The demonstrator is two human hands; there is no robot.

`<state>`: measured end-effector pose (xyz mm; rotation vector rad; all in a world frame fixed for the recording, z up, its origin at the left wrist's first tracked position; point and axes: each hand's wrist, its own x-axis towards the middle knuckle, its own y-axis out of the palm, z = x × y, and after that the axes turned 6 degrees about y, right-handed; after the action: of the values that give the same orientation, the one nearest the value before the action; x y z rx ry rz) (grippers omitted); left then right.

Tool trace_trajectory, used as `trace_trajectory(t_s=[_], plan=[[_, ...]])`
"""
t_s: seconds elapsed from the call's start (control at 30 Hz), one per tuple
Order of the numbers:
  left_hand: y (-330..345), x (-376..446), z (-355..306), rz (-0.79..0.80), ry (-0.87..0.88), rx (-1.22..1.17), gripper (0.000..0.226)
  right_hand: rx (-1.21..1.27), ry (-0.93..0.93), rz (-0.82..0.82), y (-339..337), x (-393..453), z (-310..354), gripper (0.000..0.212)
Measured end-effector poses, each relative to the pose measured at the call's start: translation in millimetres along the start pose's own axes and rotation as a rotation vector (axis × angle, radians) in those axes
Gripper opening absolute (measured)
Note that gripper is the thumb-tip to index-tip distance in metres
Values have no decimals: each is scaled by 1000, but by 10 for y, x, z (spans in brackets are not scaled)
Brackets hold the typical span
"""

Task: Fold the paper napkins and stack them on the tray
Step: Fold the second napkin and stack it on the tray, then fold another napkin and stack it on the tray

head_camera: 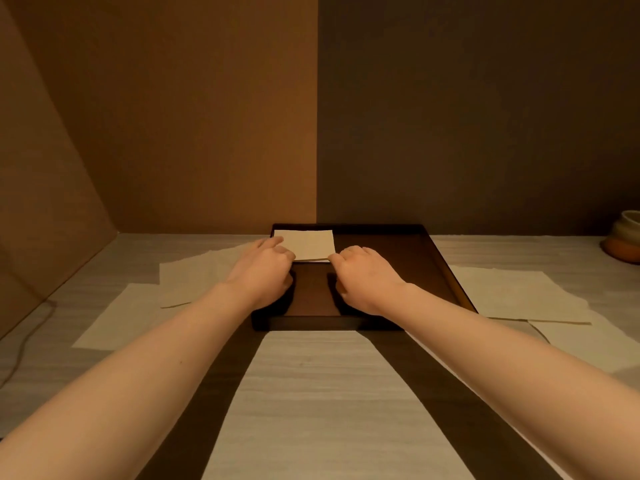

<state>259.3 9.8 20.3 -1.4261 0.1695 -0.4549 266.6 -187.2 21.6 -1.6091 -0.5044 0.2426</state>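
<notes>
A dark wooden tray (433, 258) lies on the table against the back wall. In its far left corner lies a folded cream napkin (310, 243), a small rectangle. My left hand (263, 271) grips the napkin's near left corner with curled fingers. My right hand (363, 275) pinches its near right corner. Both hands hover over the tray's floor. Unfolded napkins lie flat on the table: two to the left of the tray (194, 275) (117, 323) and two to the right (512, 289) (595, 344).
A round ceramic pot (625, 237) stands at the far right by the wall. A thin cable (24, 341) runs along the table's left side. Walls close off the back and the left.
</notes>
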Motion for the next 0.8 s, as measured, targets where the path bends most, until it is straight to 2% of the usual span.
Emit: trace_trajectory(t_s=[0.23,0.43,0.6,0.8], plan=[[-193,-593,-745,-174,-129,-319,40,154,92,-42,-264,-871,16,28],[-206,-1061,-1362,-257,-143,-494,33,292,227,-48,-306,-1631,11,40],[-187,-1333,-1836,-215,-23,-537,32,394,318,-20,-300,-2325,-72,42],[-242,-1356,-2416,-204,163,-527,35,341,352,-33,-300,-3110,-337,42]])
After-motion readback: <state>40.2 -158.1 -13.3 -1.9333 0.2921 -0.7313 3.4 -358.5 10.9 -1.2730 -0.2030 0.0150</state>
